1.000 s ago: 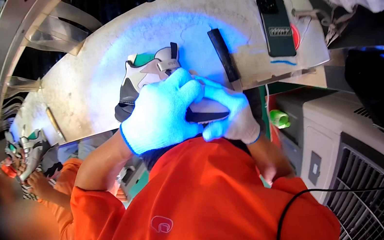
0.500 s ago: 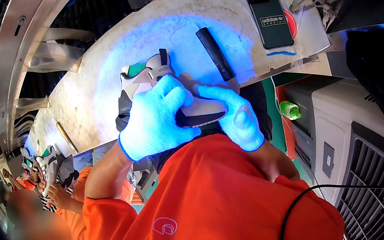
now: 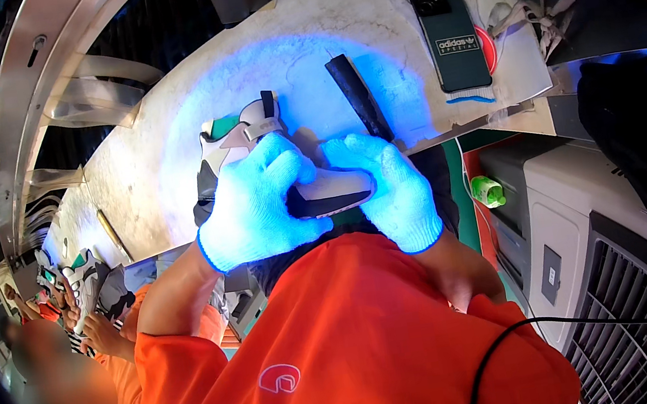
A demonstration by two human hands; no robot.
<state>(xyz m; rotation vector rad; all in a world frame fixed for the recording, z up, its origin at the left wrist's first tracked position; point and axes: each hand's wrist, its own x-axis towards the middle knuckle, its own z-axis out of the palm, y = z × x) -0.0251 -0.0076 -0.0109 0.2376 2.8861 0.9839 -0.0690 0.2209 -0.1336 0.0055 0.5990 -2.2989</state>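
Observation:
A light sneaker (image 3: 338,185) with dark patches and a green lining at its collar lies at the near edge of the worktable (image 3: 166,141), under a blue light. Across its middle, my left hand (image 3: 258,207), in a white knit glove, is closed around the upper. My right hand (image 3: 396,192), gloved alike, rests along the toe end with its fingers together against the shoe. Both gloves glow blue. Much of the shoe's side is hidden behind my left hand.
A black stick-like tool (image 3: 358,98) lies beyond my right hand. Farther right are a dark phone (image 3: 451,39) and a red round thing (image 3: 487,51). A thin brass-coloured rod (image 3: 113,236) lies at left. Another person (image 3: 67,378) handles a shoe at lower left; a grey cooler-like machine (image 3: 591,222) stands right.
My right hand has shifted slightly, its fingers now drawn in around the toe and its thumb no longer standing out. My left hand keeps its hold; the whole view has tilted a little.

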